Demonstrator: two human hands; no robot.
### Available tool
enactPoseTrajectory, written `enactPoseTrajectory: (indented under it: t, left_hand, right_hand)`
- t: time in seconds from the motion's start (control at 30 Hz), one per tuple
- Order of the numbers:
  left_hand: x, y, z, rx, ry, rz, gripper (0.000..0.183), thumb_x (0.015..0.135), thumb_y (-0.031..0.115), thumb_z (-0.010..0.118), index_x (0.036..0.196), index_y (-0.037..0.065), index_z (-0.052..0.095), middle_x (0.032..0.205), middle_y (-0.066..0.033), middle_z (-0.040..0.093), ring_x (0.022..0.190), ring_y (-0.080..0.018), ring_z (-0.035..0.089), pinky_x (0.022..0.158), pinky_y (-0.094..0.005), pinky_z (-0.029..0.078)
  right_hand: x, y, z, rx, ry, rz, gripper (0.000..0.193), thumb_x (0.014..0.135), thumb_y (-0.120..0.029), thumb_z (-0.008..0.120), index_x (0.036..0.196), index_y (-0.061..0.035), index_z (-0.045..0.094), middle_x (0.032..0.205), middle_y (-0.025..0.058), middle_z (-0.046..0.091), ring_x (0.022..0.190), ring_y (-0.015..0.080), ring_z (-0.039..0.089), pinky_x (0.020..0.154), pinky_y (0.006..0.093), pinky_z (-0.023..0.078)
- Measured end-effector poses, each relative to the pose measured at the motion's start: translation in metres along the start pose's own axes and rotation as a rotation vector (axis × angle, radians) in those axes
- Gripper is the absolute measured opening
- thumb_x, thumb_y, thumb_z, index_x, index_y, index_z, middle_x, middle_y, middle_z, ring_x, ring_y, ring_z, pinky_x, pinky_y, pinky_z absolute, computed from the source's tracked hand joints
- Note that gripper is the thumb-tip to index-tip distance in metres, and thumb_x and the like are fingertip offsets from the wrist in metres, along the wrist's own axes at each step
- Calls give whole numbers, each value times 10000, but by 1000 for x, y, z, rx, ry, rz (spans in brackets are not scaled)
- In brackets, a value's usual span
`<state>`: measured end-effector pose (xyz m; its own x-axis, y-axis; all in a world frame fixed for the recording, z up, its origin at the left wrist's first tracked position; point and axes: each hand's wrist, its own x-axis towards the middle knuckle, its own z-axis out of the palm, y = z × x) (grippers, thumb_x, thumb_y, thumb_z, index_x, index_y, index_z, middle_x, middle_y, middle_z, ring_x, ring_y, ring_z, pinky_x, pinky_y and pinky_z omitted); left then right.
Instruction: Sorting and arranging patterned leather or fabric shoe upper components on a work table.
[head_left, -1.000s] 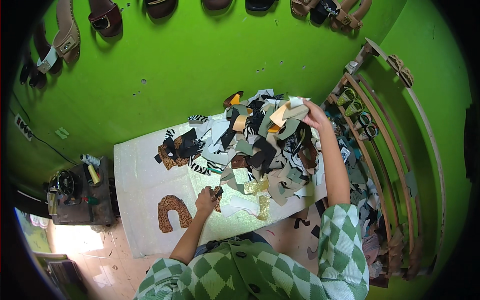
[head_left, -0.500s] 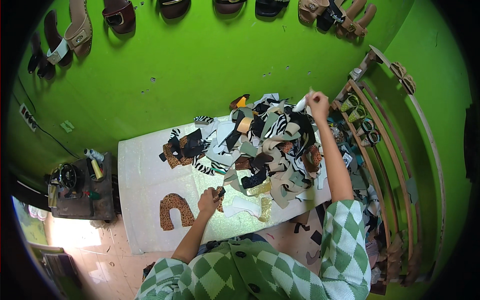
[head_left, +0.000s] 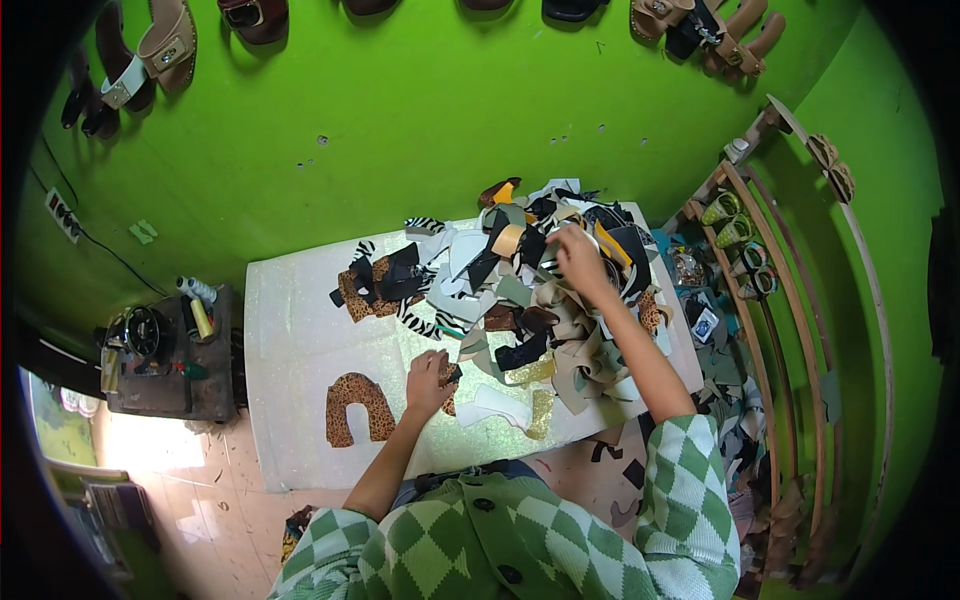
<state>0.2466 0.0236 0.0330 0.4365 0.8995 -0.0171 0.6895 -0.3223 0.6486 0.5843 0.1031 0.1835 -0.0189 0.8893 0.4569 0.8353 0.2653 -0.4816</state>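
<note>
A loose heap of cut leather and fabric scraps [head_left: 515, 290] covers the far right half of the white table [head_left: 285, 320]. Near the front of the table, my left hand [head_left: 428, 386] is closed on a leopard-print piece [head_left: 448, 375], partly hidden by the fingers. To its left lies an arch-shaped leopard-print piece [head_left: 345, 400]. My right hand [head_left: 582, 262] reaches over the heap, its fingers bent downward and apart among the scraps, with nothing visible in them. A white scrap [head_left: 492, 408] and a gold glittery strip [head_left: 540, 415] lie right of my left hand.
Sandals [head_left: 170, 45] hang along the green wall. A wooden rack [head_left: 790, 330] with shoes stands to the right, more scraps [head_left: 725, 365] piled beside it. On the left is a small dark table [head_left: 175, 390] with spools.
My right hand has come down from above the heap's far right edge and moved left into the scraps; the white piece it held is gone from it. My left hand keeps its leopard-print piece.
</note>
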Motion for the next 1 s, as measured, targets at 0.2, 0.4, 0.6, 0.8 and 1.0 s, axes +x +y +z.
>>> enactPoseTrajectory:
  t: [0.2,0.4,0.6,0.8,1.0]
  left_hand:
    - [41,12,11,115,54,187,618,681,325,721,1261,206,543,1418,-188,319,1306,-463,254,1031,-498,303]
    - [81,7,28,393,-52,204,578,715,362,702,1261,242,554,1499,-165,170,1354,-441,155,1055,-489,258]
    - [128,7,10,486,70,70,682,738,355,681,1361,224,435,1508,-190,115,1363,-435,132,1082,-468,214]
    - [160,0,-17,413,194,11,648,707,274,712,1306,149,499,1489,-202,170,1348,-424,165,1036,-490,246]
    - [158,8,-14,416,199,37,607,734,287,681,1310,202,509,1487,-193,181,1345,-413,181,1050,-488,230]
  right_hand:
    - [-44,-29,99,-337,-294,-332,160,733,-44,543,859,-96,627,933,72,566,978,246,548,930,459,370]
    - [-56,22,141,-650,-412,-343,237,817,-189,536,1006,-218,676,1306,121,463,1213,319,392,988,516,294]
    - [-16,59,140,-751,-463,-271,276,824,-190,532,1065,-259,647,1247,60,498,1184,254,432,903,484,362]
    - [22,75,101,-550,-492,42,223,787,-141,561,990,-192,640,1051,102,602,1044,277,552,788,448,452]
    - [17,71,63,-137,-366,275,164,835,-224,619,943,-103,642,980,123,584,990,322,548,810,377,442]
